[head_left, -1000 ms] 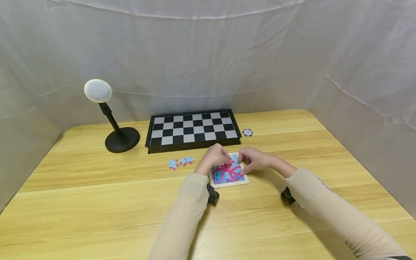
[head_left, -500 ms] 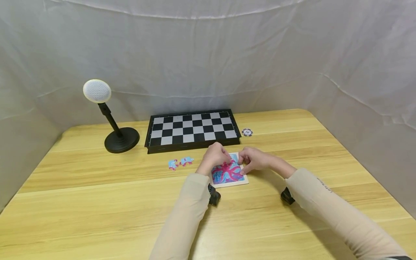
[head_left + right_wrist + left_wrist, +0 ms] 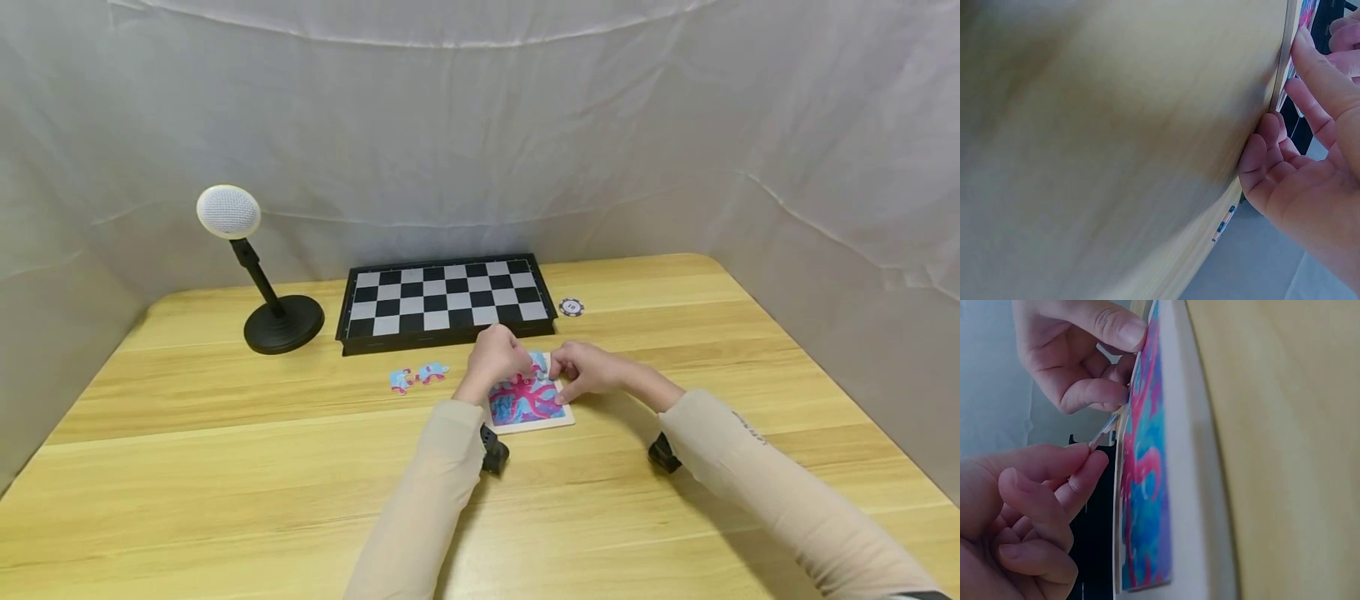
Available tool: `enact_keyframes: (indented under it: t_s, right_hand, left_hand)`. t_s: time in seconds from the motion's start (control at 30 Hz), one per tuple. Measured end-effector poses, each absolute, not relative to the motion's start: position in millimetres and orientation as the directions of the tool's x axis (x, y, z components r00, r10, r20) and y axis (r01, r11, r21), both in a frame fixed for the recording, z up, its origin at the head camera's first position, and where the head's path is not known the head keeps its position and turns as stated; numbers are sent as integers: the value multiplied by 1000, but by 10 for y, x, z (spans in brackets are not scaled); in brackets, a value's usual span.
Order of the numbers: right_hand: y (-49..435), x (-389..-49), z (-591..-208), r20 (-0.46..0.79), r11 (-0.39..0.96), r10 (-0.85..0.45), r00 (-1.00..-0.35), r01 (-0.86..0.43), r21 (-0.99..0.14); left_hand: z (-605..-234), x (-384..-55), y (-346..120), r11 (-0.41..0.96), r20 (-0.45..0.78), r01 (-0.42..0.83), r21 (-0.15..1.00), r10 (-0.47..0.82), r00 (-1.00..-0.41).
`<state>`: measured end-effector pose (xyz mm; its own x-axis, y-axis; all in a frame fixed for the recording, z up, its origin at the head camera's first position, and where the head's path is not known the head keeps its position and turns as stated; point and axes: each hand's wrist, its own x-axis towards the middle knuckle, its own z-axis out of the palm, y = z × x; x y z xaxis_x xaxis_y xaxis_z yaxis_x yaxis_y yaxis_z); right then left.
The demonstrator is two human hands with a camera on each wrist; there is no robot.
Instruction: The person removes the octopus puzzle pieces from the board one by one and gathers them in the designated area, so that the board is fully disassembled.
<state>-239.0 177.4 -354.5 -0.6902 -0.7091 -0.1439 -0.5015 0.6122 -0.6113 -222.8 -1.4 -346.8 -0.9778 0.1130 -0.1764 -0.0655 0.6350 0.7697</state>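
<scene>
A wide wooden table (image 3: 225,492) fills the lower part of the scene, its pale yellow surface marked by long grain lines running left to right. Its two far corners are rounded. Light grey cloth (image 3: 450,133) hangs behind the far edge like a wall, softly wrinkled, with a pale line sagging across it near the top. More grey cloth closes in the left side (image 3: 52,292) and the right side (image 3: 862,192), where a crease slants down toward the near end. Soft light leaves a faint sheen on the near middle of the wood.
</scene>
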Motion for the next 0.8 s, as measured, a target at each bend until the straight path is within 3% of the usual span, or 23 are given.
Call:
enact_keyframes:
  t_s: [0.37, 0.6, 0.8]
  right_hand:
    - [1769, -2397, -3540, -159, 621, -700, -696, -483, -618]
    - [1774, -2392, -3544, -160, 627, -700, -696, -492, -604]
    - [1769, -2385, -3546, -183, 645, -693, -698, -485, -590]
  left_hand:
    - [-3418, -2246, -129, 513, -190, -106, 852, 113, -975]
    - [-3396, -2243, -260, 482, -138, -58, 874, 131, -982]
    - [-3390, -2259, -389, 481, -154, -88, 873, 101, -983]
